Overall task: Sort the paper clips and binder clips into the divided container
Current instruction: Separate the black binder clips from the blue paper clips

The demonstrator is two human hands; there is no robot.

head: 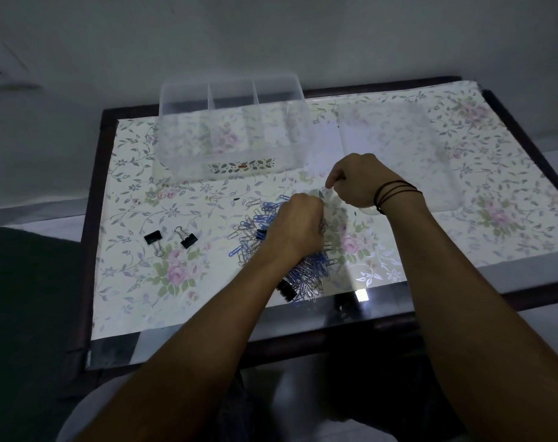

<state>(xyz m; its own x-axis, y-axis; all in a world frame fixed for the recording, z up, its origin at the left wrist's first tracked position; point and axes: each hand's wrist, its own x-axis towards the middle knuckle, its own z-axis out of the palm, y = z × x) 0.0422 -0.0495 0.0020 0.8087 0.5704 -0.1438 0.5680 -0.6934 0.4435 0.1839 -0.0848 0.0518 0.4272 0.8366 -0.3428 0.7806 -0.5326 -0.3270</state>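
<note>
Two black metal binder clips [171, 239] lie far left on the floral table cover [137, 282]. Clear plastic divided container [231, 135] sits behind. Left hand [295, 226] fisted on the blue and silver paper clip pile [290, 269]; contents unclear. Right hand [356, 180] pinching, cannot tell what.

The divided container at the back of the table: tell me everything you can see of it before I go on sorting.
The divided container is a clear, frosted plastic box with rounded corners, standing upright and open at the top. Two inner walls split it into three compartments side by side, and all three look empty. A patterned label sits low on its front wall. It rests on the flowered table cover, at the far left of middle, near the wall. Neither hand touches it, and the clips lie apart from it.
</note>
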